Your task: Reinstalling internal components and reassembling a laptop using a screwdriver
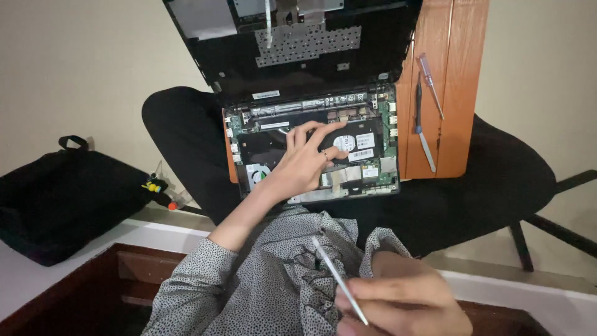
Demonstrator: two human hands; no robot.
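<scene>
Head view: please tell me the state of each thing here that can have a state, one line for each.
Laptop: opened up, inner boards and fan exposed.
Laptop cover: lifted, tilted back.
Left hand: fingers spread, pressing on the laptop's inner parts.
Right hand: closed in a grip on a thin silver tool.
Two screwdrivers: lying unused on the wooden board.
Black bag: resting on the floor; open or closed, cannot tell.

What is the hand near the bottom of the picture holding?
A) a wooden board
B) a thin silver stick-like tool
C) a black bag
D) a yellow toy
B: the right hand pinches a thin silver stick-like tool between its fingers, low in the picture, while the left hand rests on the opened black laptop with its bare circuit boards.
</scene>
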